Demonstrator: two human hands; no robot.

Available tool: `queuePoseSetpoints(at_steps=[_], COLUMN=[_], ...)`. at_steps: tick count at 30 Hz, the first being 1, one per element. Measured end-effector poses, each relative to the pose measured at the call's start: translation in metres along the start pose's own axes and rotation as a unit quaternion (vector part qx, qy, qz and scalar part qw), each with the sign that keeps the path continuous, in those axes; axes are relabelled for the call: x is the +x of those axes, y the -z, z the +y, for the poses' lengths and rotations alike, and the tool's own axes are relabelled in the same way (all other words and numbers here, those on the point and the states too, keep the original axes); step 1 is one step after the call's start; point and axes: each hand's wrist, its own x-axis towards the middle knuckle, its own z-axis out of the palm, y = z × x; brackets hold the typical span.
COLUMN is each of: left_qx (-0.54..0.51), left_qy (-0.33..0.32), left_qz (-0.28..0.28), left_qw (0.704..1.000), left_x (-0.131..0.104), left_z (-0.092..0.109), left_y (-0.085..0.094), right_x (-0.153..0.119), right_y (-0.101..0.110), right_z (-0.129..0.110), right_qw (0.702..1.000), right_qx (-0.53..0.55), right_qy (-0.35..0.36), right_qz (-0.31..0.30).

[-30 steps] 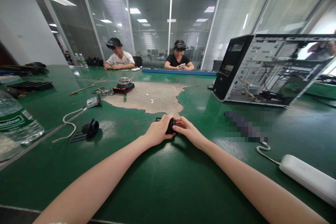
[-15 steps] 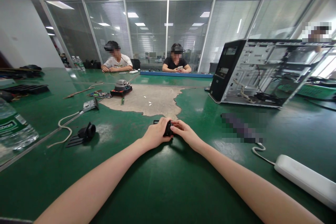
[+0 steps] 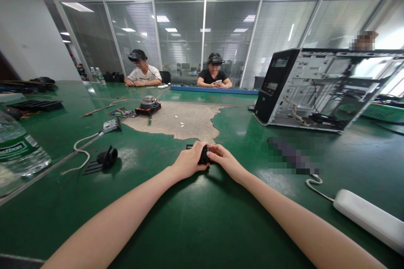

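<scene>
A small black plastic part point(image 3: 203, 156) is held between both my hands, low over the green table point(image 3: 189, 227). My left hand point(image 3: 189, 159) wraps round it from the left, with a black loop-shaped end showing past the knuckles. From the right, my right hand point(image 3: 222, 156) pinches its near side with thumb and fingers. Most of the part is hidden by my fingers, so its exact kind cannot be made out. Left of my hands lies another black plastic piece point(image 3: 107, 157) with a round end and long prongs.
An opened computer case point(image 3: 277, 88) stands at the right. Nearer are a blurred-out dark object point(image 3: 293, 155) and a white power bank point(image 3: 366, 210) with a cable. At left are a water bottle point(image 3: 19, 147) and a metal bracket point(image 3: 111, 124). Two people sit across the table.
The whole view has shifted slightly, so things appear a little further right. Both hands keep the same hold on the black part.
</scene>
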Motion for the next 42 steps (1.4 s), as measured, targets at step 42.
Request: queuePoseSetpoints(at_steps=[42], left_qx=[-0.025], left_qy=[-0.014], left_qz=[-0.036], left_qw=[0.999], left_x=[-0.005], left_z=[0.008], left_y=[0.018], right_x=[-0.002], right_y=[0.001], right_z=[-0.005], right_qw=[0.998], right_qx=[0.052], right_qy=[0.001], right_qz=[-0.041])
